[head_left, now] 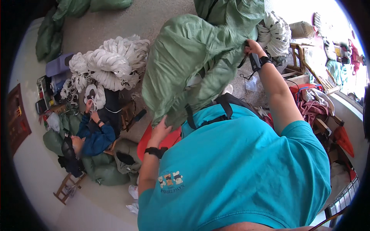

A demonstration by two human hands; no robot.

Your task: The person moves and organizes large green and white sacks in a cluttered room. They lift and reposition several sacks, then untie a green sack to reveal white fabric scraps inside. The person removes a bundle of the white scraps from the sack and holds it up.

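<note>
A large green woven sack (177, 57) spreads loose and wrinkled in front of me, its nearer part smeared by motion. My left hand (160, 131) is closed on the sack's near left edge. Farther off to the right, my right hand (254, 49) grips the sack's upper right side, with the arm stretched out. Dark bands circle both wrists, and a small black device sits at the right one. Folds of the sack hide some of my fingertips. Another bulky green sack (235, 17) stands just beyond, touching the first.
At left a seated co-worker (96, 133) handles a white ring-shaped bundle (95, 96). Big bundles of white strips (111, 61) are piled nearby, with another bundle (274, 34) at right. A red seat (142, 142) is beside my left arm. Wooden frames (302, 57) and cloths (314, 107) crowd the right.
</note>
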